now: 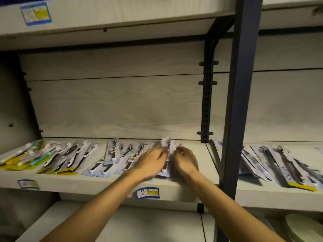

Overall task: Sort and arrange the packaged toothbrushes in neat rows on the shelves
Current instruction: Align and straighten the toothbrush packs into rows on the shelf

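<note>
We're mid-row on the shelf (192, 182): left hand (150, 163) lies flat with fingers straight on the packs, right hand (185, 161) curls its fingers round the edge of a toothbrush pack (167, 151) at the row's right end. Next we'd square it against its neighbours. Price tag (147, 193) writing is too blurred to read.

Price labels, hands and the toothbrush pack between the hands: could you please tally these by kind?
Price labels: 3
Hands, left hand and right hand: 2
Toothbrush pack between them: 1
Total: 6
</note>
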